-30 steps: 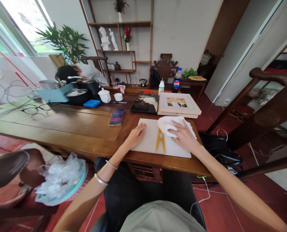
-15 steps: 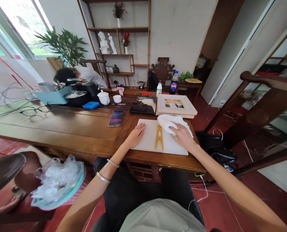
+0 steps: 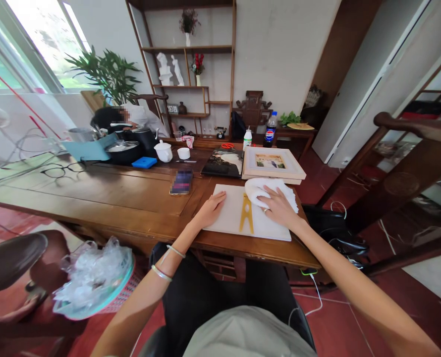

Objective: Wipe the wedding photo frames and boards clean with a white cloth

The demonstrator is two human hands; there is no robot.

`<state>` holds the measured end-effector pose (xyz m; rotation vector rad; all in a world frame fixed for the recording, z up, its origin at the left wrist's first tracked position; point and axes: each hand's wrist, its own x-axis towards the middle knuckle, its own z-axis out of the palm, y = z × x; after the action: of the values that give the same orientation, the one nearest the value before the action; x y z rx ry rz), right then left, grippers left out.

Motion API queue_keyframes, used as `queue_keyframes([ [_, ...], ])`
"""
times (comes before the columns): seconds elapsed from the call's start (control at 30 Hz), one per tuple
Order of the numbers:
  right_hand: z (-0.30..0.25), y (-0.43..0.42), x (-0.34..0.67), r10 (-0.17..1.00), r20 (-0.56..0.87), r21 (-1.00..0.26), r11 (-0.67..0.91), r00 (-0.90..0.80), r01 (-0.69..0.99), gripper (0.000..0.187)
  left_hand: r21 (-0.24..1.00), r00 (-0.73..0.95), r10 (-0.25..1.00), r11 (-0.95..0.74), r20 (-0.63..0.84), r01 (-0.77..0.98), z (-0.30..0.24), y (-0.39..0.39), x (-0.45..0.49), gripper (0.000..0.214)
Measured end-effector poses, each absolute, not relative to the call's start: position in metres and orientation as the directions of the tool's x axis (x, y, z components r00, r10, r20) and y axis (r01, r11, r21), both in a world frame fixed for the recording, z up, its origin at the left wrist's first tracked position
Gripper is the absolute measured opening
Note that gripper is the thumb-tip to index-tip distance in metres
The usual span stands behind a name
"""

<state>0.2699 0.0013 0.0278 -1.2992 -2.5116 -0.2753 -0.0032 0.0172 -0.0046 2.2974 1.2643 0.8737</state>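
A flat white board (image 3: pixel 230 210) lies at the table's near edge, with a yellow A-shaped piece (image 3: pixel 246 215) on its middle. My left hand (image 3: pixel 210 209) rests on the board's left edge, fingers stretched out and holding nothing. Over at the board's upper right is a bunched white cloth (image 3: pixel 255 187). My right hand (image 3: pixel 278 206) grips this cloth from above, its fingers pressed into the folds and a ring showing on one of them. The cloth touches the top of the yellow piece and covers the board's far right corner.
Behind the board are a white picture frame (image 3: pixel 298 171), a dark album-like panel (image 3: pixel 220 163), a white bottle (image 3: pixel 247 139) and a cola bottle (image 3: pixel 270 130). A phone (image 3: pixel 181 182) and glasses (image 3: pixel 59 170) lie leftward. A person (image 3: pixel 142 119) leans at the far side.
My right hand's fingers have spread and shifted slightly over the cloth, so more of them shows. My left hand stays on the board. The whole view has shifted a little.
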Motion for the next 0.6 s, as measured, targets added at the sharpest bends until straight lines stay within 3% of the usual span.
queue_keyframes([
  [0.2, 0.036, -0.011, 0.267, 0.791, 0.289, 0.032, 0.555, -0.539, 0.832, 0.045, 0.595, 0.38, 0.854, -0.52, 0.355, 0.613, -0.007, 0.019, -0.002, 0.043],
  [0.6, 0.073, -0.122, 0.262, 0.744, 0.17, -0.073, 0.664, -0.646, 0.745, 0.053, 0.587, 0.386, 0.848, -0.531, 0.365, 0.611, -0.006, 0.018, -0.003, 0.043],
])
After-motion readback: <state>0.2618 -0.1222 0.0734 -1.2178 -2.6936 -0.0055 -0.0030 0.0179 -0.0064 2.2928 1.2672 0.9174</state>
